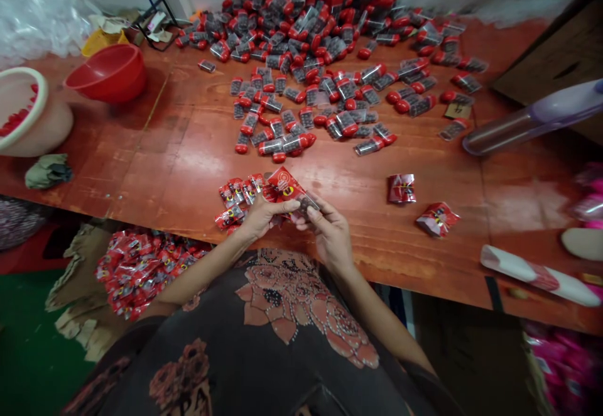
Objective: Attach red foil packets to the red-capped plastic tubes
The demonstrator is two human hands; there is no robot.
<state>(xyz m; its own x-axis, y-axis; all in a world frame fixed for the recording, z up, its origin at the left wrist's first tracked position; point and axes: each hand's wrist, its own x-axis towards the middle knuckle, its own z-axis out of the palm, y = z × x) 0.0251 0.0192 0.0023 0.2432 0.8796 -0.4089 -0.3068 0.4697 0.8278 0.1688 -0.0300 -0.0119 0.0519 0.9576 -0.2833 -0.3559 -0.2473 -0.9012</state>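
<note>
Near the table's front edge, my left hand (260, 216) pinches a red printed packet (284, 182), thumb on top. My right hand (333, 235) is closed on a small clear container (308, 203) with dark contents, which meets the packet's near right end. Whether the container is partly inside the packet I cannot tell. Several more red printed packets (232, 193) lie beside and under my left hand. Further back, small clear containers with red caps (295, 142) are scattered in front of a large pile of the same kind (306, 23).
Two filled red packets (401, 188) lie on the right of the red table (188, 152). A clear tube (504, 132) and a white tube (537, 273) are further right. At left stand a red bowl (110, 76) and a white bucket (56, 120). Below the edge, red packets (136, 271) are heaped.
</note>
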